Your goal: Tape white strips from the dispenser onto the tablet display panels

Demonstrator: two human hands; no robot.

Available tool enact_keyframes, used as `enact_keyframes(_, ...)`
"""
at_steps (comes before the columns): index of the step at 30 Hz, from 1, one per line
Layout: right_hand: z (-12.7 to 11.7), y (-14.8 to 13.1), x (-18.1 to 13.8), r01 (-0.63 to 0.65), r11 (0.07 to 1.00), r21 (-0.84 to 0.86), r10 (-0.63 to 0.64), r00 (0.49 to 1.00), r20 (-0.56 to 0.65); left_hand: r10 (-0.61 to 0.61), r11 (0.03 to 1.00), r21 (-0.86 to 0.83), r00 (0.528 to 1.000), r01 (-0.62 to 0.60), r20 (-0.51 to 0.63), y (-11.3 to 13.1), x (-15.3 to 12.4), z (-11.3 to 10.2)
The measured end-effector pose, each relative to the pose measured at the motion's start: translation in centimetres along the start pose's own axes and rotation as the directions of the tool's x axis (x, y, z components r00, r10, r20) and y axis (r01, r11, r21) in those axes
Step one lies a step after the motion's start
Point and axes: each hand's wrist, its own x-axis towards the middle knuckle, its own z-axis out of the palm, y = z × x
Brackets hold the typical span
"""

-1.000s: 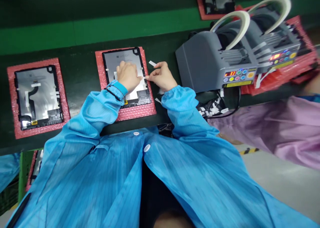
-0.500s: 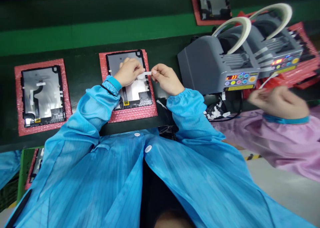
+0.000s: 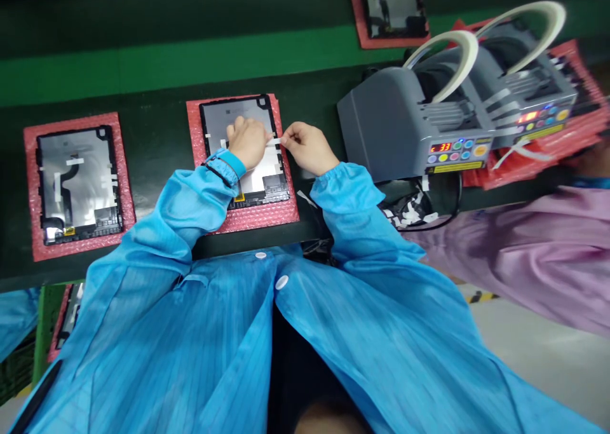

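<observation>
A tablet screen panel (image 3: 223, 119) with a black frame and silver back lies on pink bubble wrap (image 3: 248, 220) before me. My left hand (image 3: 248, 142) is over the panel, its fingers curled and its fingertips at the left end of a short white tape strip (image 3: 273, 142). At the panel's right edge, my right hand (image 3: 309, 147) pinches the strip's other end between thumb and finger. The strip stretches level between both hands, along the panel's right border. My left hand hides the middle of the panel.
A second panel (image 3: 88, 186), with white tape pieces, lies on bubble wrap at left. Two grey tape dispensers (image 3: 391, 126) stand at right. Tape scraps (image 3: 412, 211) lie below them on black plastic. A co-worker's pink sleeve (image 3: 534, 256) reaches in from the right. Another panel (image 3: 395, 5) sits at the back.
My left hand has turned and its fingers have curled over the panel. My right hand has shifted slightly left with the tape. The co-worker's hand has withdrawn right, leaving white strips by the dispenser.
</observation>
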Motion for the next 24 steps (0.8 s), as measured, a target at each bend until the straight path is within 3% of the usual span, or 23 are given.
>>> enact_keyframes(10, 0.4, -0.1, 0.3, -0.028, 0.998, -0.054, 0.03, 0.999, 0.028, 0.019, 0.999, 0.045, 0.998, -0.016, -0.055, -0.1, -0.5, 0.5)
enact_keyframes(17, 0.5, 0.4, 0.5, 0.008, 0.998, -0.069, -0.007, 1.0, 0.019, 0.03, 0.998, -0.05, 0.997, -0.034, -0.077, -0.4, -0.4, 1.0)
enact_keyframes(24, 0.6, -0.2, 1.0, -0.061, 0.994, -0.091, 0.065, 0.997, 0.042, 0.048, 0.995, 0.09, 0.998, -0.044, -0.046, 0.3, -1.1, 0.3)
